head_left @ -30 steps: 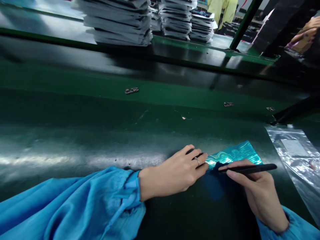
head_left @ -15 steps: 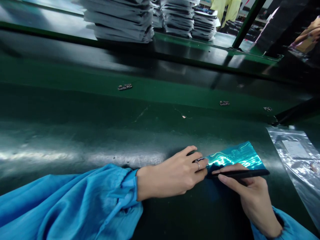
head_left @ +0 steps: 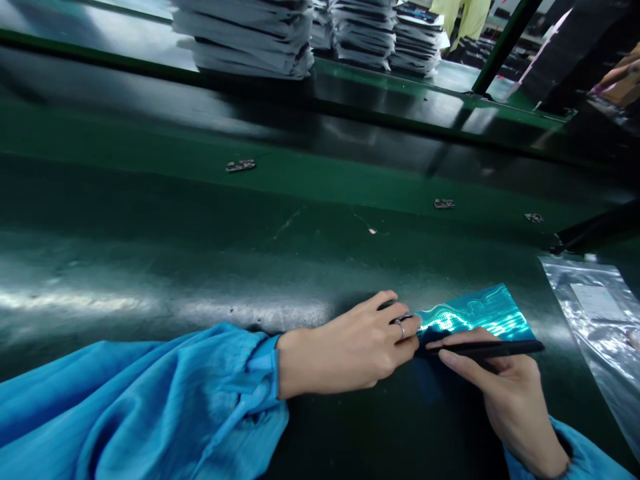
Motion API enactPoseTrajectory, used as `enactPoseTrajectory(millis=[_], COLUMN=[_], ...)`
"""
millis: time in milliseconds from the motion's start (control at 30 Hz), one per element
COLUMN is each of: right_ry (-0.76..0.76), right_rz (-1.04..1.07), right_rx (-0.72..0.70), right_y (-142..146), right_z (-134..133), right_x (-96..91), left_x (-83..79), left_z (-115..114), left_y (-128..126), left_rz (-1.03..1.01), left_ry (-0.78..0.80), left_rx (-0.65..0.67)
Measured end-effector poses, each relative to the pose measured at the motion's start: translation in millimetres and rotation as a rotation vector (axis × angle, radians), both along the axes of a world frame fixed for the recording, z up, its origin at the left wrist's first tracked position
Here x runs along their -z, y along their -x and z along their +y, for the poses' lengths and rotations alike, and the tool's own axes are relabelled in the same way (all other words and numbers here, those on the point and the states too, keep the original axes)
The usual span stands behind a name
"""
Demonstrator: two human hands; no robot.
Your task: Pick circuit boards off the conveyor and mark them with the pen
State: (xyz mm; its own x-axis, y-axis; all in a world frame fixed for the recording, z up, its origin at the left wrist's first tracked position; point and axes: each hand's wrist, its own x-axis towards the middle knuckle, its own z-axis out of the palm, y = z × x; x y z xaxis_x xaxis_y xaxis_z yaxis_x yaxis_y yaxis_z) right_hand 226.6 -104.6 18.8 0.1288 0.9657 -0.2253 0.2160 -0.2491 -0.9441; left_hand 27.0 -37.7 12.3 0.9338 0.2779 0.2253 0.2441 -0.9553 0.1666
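Observation:
My left hand [head_left: 350, 343], with a ring on one finger, rests palm down. Its bent fingers press on the left end of a shiny blue-green film sheet [head_left: 480, 310]. What lies beneath those fingertips is mostly hidden. In a pinch like a pen grip, my right hand [head_left: 515, 387] holds a slim black tweezer-like tool [head_left: 500, 348] across the sheet's near edge. The tool's tip points left towards my left fingertips, where I cannot make out what it touches.
Several small circuit boards, one at far left [head_left: 241, 165], lie on the green strip beyond my hands. A clear zip bag [head_left: 583, 303] with a white label lies at right. Stacked grey-white sheets [head_left: 250, 40] stand on the shelf behind. A co-worker's arm [head_left: 617, 73] shows top right.
The small boards have shifted left against the bench surface, while the bag and bench marks moved slightly right with the view. Both hands, the tool and the film keep the same arrangement.

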Motion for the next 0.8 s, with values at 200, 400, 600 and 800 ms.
enactPoseTrajectory(millis=[200,400,600,800], right_ry=[0.001,-0.001,0.009,0.015], right_rz=[-0.018,-0.056,-0.039,-0.005], right_rx=[-0.007,-0.002,0.028,0.048], right_y=[-0.4,0.7,2.8,4.5], right_z=[-0.5,-0.5,-0.9,-1.0], right_x=[0.2,-0.3,-0.7,-0.8], left_x=[0.7,0.3,1.2,0.3], left_z=[0.1,0.4,-0.1,0.7], left_y=[-0.1,-0.4,-0.1,-0.3], left_rz=[-0.005,-0.001,0.010,0.004], left_ry=[0.002,0.004,0.003,-0.006], left_rx=[0.007,0.001,0.008,0.003])
